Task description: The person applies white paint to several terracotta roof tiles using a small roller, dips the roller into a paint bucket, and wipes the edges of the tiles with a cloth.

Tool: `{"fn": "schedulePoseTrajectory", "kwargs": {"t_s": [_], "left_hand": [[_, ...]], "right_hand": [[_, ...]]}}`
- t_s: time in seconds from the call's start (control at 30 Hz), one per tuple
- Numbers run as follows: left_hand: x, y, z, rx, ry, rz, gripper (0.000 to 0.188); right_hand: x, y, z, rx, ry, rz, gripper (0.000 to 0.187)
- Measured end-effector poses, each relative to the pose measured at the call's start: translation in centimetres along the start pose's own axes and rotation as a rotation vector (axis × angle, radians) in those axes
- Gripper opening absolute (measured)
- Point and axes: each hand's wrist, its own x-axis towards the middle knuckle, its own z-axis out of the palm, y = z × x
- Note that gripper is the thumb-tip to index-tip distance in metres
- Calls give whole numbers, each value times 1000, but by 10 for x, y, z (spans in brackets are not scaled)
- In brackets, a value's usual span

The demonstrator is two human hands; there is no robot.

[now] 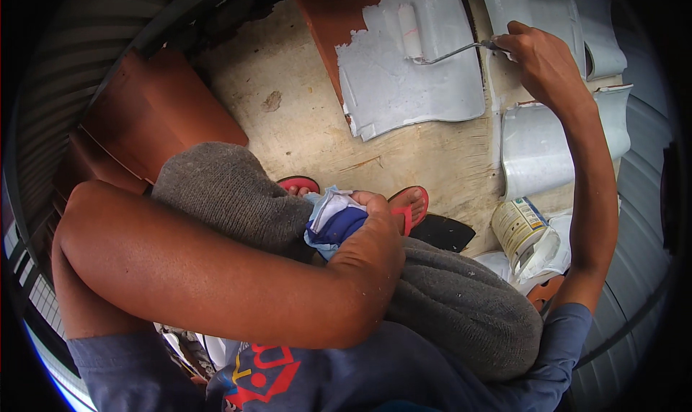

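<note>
My right hand [537, 55] is closed around the handle of a paint roller [411, 33]. The roller's white sleeve rests on a curved roof tile [414, 87], which is mostly coated in pale grey-white paint. Bare reddish-brown clay shows along that tile's left side and upper left. Close to my lap, my left hand [375, 235] grips a bunched cloth [335, 224] in dark blue, white and light blue. Part of the cloth is hidden by my fingers.
Unpainted brown tiles [169, 109] lean at the left. Pale painted tiles [533, 138] lie at the right. Below them is a paint can [519, 228] with white paint on it. A worn wooden board [288, 116] lies under my feet, which wear red flip-flops [414, 214].
</note>
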Motion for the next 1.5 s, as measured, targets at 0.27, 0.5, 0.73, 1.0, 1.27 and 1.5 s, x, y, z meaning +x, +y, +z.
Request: {"fn": "schedulePoseTrajectory", "kwargs": {"t_s": [0.27, 0.5, 0.73, 1.0, 1.27, 1.5], "left_hand": [[-4, 1, 4, -2, 31, -19, 31], [-7, 0, 3, -34, -19, -39, 31], [-5, 1, 2, -47, -41, -49, 31], [2, 6, -1, 30, -27, -28, 31], [13, 0, -6, -16, -1, -6, 31], [24, -2, -4, -65, -81, 12, 30]], "right_hand": [[-4, -13, 3, -56, 8, -57, 32], [-11, -18, -20, -101, -45, 32, 21], [-16, -12, -18, -73, -34, 40, 28], [12, -13, 2, 28, 33, -79, 33], [57, 24, -5, -83, 107, 14, 33], [92, 11, -49, -61, -195, 61, 19]]}}
